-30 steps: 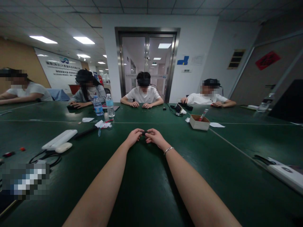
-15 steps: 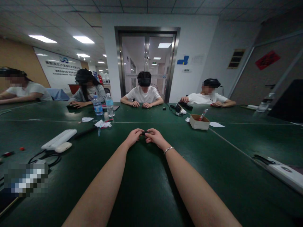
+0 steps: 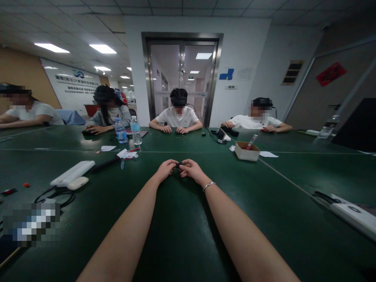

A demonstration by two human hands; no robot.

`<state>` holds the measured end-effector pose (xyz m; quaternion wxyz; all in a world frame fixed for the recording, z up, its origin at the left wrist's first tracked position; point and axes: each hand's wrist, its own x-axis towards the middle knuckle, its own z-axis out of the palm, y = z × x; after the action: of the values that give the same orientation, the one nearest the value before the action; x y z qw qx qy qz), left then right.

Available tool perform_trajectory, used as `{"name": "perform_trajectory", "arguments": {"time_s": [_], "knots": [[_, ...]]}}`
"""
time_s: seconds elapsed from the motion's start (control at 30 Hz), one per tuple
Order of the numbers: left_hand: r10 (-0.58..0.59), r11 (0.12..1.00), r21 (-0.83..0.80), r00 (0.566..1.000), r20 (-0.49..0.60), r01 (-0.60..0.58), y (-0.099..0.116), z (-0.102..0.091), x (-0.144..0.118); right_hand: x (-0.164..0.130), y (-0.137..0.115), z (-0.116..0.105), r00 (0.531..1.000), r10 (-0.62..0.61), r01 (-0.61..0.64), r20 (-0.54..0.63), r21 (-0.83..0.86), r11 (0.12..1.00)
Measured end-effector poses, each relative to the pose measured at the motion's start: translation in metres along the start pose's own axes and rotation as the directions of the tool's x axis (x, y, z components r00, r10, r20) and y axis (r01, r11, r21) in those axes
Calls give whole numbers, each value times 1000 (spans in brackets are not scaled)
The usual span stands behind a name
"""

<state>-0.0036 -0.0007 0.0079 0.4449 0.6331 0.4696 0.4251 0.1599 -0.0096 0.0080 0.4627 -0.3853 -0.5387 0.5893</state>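
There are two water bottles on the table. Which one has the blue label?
The left bottle has the blue label. The right bottle beside it has a pale, whitish label. Both stand upright across the green table, near the person with long dark hair.

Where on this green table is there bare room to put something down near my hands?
Bare green table lies between your forearms, and to the right between the right hand and the cardboard box. The left is crowded: white power strip, cables, water bottles.

writing on the wall banner is too small to read.
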Motion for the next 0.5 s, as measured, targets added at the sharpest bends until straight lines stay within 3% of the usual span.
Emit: {"name": "perform_trajectory", "arguments": {"time_s": [0.3,0.5], "knots": [[16,1000,4,1000,12,-16,-3,0,1,-1,-1,1,1000,11,-11,4,-31,999],[48,998,34,999,12,-48,-5,0,2,-1,-1,-1,996,-61,64,60,-58,996]]}}
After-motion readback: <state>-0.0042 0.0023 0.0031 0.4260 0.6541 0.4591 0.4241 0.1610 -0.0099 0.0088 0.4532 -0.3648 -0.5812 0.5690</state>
